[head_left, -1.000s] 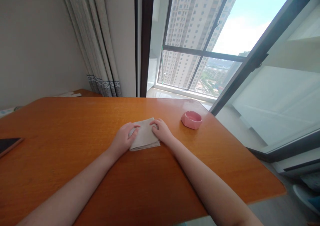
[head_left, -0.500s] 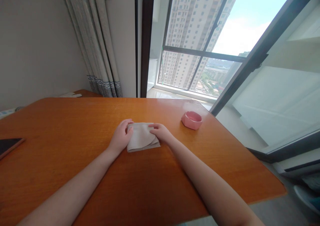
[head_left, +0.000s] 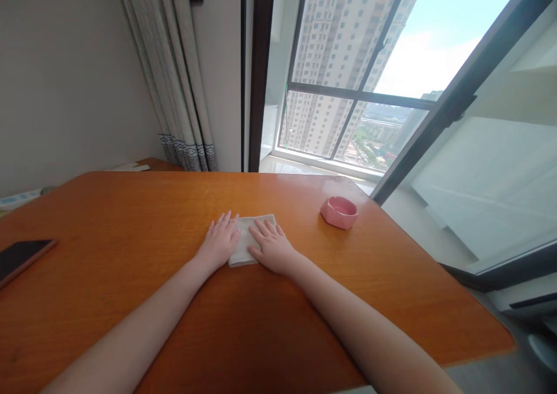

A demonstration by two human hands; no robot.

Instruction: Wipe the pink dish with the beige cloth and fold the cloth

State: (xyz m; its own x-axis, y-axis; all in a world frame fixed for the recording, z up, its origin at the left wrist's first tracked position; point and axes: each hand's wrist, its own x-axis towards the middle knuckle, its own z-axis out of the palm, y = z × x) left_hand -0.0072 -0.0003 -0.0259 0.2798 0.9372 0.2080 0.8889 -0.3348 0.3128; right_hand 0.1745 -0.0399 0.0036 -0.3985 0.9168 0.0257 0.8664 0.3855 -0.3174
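Note:
A folded, light grey cloth (head_left: pixel 242 244) lies flat on the wooden table, its layers showing along the near edge. My right hand (head_left: pixel 272 246) rests palm down on the cloth's right part, fingers spread, and covers that side of it. At the cloth's left edge lies my left hand (head_left: pixel 219 242), flat with its fingers stretched out, partly on the table and touching the cloth with the thumb side. Neither hand grips anything.
A pink faceted bowl (head_left: pixel 339 213) stands on the table (head_left: pixel 130 231) to the right, near its edge. At the far left lies a dark flat device (head_left: pixel 21 259), perhaps a tablet or phone. Behind are a grey curtain (head_left: pixel 174 80) and a window.
My right hand has gone from pinching the cloth's right side to lying spread on top of it. My left hand has flattened beside it. The loose right corner now lies under my hand.

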